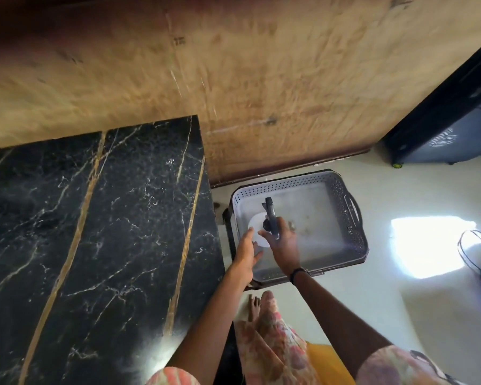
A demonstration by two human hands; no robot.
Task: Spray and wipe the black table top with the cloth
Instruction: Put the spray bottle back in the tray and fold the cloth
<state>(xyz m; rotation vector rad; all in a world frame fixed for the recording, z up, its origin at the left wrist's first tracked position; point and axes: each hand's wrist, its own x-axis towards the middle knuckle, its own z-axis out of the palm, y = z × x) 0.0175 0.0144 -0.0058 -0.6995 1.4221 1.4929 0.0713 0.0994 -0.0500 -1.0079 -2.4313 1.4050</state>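
The black marble table top (95,232) with gold veins fills the left half of the view. To its right, on the floor, stands a grey perforated basket (345,207). Over the basket my right hand (282,245) grips the dark trigger head of a white spray bottle (257,232). My left hand (246,252) hovers beside the bottle with fingers spread, close to its white body; I cannot tell if it touches. No cloth is visible.
A tan textured wall (261,79) runs behind the table and basket. A dark appliance (450,129) stands at the far right. A dark cord (475,254) lies on the pale floor near a sunlit patch. My bare foot (254,304) is below the basket.
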